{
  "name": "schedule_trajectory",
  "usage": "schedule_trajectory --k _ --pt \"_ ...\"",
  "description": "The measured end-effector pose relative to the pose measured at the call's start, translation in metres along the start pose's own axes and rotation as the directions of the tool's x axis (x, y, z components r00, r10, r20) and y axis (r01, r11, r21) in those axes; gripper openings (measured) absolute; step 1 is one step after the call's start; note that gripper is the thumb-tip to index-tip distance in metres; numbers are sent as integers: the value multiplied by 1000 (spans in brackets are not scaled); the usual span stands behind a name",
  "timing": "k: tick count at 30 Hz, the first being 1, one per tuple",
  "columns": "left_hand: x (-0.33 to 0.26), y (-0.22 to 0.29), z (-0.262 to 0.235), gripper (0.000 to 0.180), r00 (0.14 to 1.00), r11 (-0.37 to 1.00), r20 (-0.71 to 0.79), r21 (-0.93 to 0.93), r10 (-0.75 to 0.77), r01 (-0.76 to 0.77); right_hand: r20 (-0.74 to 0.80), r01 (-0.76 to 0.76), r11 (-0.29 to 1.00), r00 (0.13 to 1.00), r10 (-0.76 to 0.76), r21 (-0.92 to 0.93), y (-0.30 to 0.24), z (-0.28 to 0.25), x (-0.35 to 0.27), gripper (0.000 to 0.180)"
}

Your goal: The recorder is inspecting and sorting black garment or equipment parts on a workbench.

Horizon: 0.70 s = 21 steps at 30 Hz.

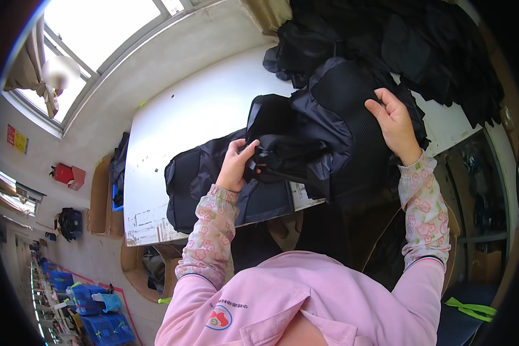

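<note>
Between my hands hangs a black sewn fabric piece with a smooth shiny part and a ribbed, mesh-like panel. My left hand pinches its folded edge, thumb against fingers, near the middle of the table. Over on the right, my right hand grips the mesh panel's edge between thumb and fingers. Other black fabric pieces lie flat on the white table, beyond and left of my left hand. Part of the held piece droops over the near table edge, and its underside is hidden.
A large heap of black fabric covers the far right of the table. Cardboard boxes stand at the table's left side. Blue crates sit on the floor at lower left. A glass-fronted cabinet is at right, a window at upper left.
</note>
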<state>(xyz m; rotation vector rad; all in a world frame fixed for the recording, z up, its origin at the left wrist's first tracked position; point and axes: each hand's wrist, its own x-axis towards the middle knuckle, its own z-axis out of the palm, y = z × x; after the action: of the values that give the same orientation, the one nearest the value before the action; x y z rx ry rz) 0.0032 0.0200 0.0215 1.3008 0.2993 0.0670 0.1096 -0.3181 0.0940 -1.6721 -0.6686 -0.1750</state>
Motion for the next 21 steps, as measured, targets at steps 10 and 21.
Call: schedule_trajectory --k 10,21 --pt "-21 -10 31 24 948 966 277 -156 -157 206 -19 44 999 999 -44 15 -24 1 -7 16" --pt "-11 44 -29 45 893 937 381 -331 241 -111 -112 -217 974 971 209 -64 75 -75 -18 18"
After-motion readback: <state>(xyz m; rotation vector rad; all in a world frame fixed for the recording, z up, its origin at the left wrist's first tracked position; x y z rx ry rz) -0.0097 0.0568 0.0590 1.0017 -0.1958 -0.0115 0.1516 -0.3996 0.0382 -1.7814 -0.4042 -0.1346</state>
